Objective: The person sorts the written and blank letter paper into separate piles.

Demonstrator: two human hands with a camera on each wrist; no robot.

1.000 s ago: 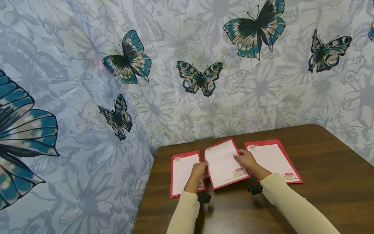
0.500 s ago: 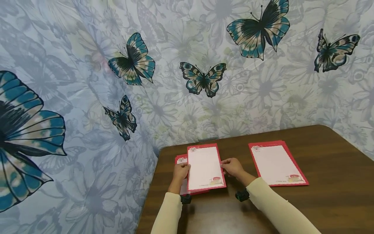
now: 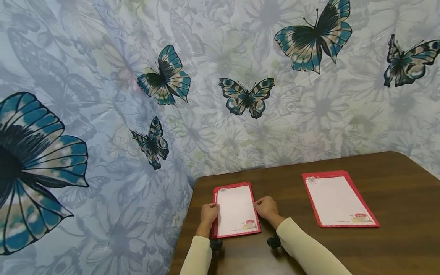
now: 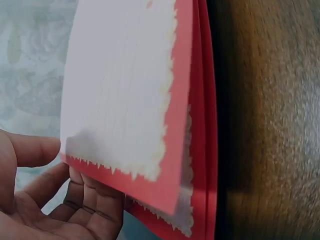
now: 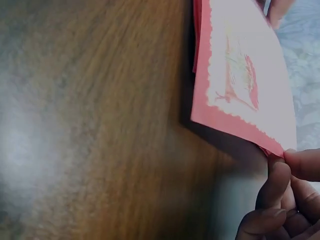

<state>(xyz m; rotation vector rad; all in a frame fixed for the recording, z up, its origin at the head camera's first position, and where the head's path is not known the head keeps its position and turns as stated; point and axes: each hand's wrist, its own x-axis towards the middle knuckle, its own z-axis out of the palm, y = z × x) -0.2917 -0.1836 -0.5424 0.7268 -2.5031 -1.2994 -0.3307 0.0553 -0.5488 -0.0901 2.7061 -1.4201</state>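
A red-bordered sheet of paper [image 3: 235,210], white in the middle with a small picture in its lower right corner, lies over the left stack of similar sheets [image 4: 209,150]. My left hand [image 3: 208,214] pinches its left edge, thumb above and fingers beneath. At the opposite edge, my right hand [image 3: 267,207] pinches the sheet between thumb and fingertips, as the right wrist view shows close up. In the left wrist view the sheet's near edge stands slightly above the sheets below. Most of the stack is covered by the sheet.
Another stack of red-bordered sheets [image 3: 343,200] lies farther right on the brown wooden table [image 3: 288,183]. Behind the table rises a wall [image 3: 192,137] patterned with butterflies and flowers. Dark wrist cameras sit at both sleeves.
Both hands have carried the sheet left from between the two stacks, straightened it from its tilt, and lowered it over the left stack. The head view has shifted slightly.
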